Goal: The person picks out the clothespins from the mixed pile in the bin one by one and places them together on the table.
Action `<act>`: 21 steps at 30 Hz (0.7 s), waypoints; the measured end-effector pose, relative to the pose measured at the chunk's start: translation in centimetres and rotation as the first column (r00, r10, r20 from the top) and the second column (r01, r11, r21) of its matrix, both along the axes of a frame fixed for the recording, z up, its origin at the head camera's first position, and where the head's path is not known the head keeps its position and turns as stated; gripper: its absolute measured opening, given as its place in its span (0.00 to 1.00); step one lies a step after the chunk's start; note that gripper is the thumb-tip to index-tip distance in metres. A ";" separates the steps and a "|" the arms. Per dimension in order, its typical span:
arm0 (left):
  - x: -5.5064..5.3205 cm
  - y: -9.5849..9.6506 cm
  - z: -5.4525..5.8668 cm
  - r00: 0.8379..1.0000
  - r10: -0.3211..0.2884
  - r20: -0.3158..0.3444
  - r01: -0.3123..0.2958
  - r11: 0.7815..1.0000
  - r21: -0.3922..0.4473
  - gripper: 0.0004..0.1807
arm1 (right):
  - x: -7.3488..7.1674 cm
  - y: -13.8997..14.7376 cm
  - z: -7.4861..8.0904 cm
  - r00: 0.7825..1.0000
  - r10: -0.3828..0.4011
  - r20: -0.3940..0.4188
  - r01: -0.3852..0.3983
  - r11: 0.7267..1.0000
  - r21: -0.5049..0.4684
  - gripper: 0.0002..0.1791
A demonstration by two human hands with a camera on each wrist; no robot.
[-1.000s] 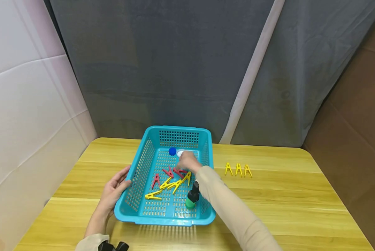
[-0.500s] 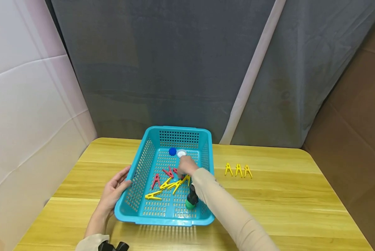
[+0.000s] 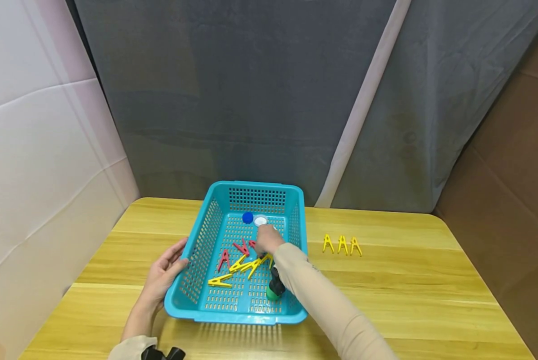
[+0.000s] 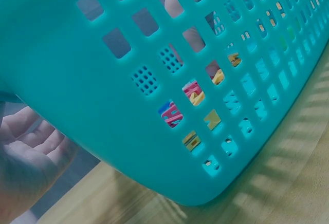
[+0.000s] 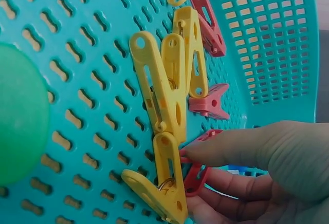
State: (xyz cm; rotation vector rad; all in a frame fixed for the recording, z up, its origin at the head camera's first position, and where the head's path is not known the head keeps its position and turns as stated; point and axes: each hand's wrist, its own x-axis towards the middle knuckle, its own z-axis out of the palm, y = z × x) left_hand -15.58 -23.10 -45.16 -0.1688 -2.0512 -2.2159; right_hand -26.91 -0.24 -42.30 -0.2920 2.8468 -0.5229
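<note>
A blue plastic basket (image 3: 238, 317) has its left rim gripped by my left hand (image 3: 158, 275). In the left wrist view, the fingers (image 4: 43, 141) of that hand lie beneath the rim. Inside the basket, my right hand (image 3: 269, 240) pinches a red clothespin (image 5: 198, 175) between thumb and fingers; the hand hides most of it in the head view. Beside it lie several yellow clothespins (image 5: 159, 90). More red clothespins (image 3: 224, 258) lie to the left. A blue cap (image 3: 247, 217) and a white cap (image 3: 260, 220) sit towards the far end.
Three yellow clothespins (image 3: 342, 244) stand in a row on the wooden table (image 3: 408, 280), right of the basket. A green round object (image 3: 272, 294) lies near the basket's front right, partly hidden by the black wrist camera (image 3: 276, 281). Grey cloth (image 3: 251, 100) hangs behind the table.
My right hand has come slightly nearer and down onto the red clothespin, uncovering the white cap. The left hand and the basket have stayed in place.
</note>
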 end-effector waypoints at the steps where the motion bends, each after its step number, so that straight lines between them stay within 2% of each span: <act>1: 0.0 0.0 0.0 1.000 0.002 0.002 -0.002 1.000 -0.001 0.30 | -0.1 0.0 -0.1 1.000 -0.002 -0.001 0.002 1.000 -0.001 0.13; 5: -0.1 0.1 0.0 1.000 0.010 0.008 -0.010 1.000 0.007 0.30 | -0.4 -0.1 -0.1 0.999 -0.030 0.025 0.031 0.999 -0.044 0.14; 10: 0.0 0.1 0.0 1.000 0.009 -0.003 -0.009 1.000 0.019 0.30 | -0.4 0.1 0.5 0.999 -0.048 0.026 0.051 0.987 -0.152 0.15; 17: 0.0 0.1 0.1 1.000 0.013 0.018 -0.013 1.000 0.007 0.30 | -0.6 0.3 1.3 1.000 -0.020 -0.009 0.018 0.977 -0.212 0.29; 21: 0.1 0.1 0.2 1.000 0.012 0.013 -0.012 1.000 0.009 0.30 | -0.6 0.6 1.8 1.000 -0.011 -0.028 0.002 0.959 -0.284 0.31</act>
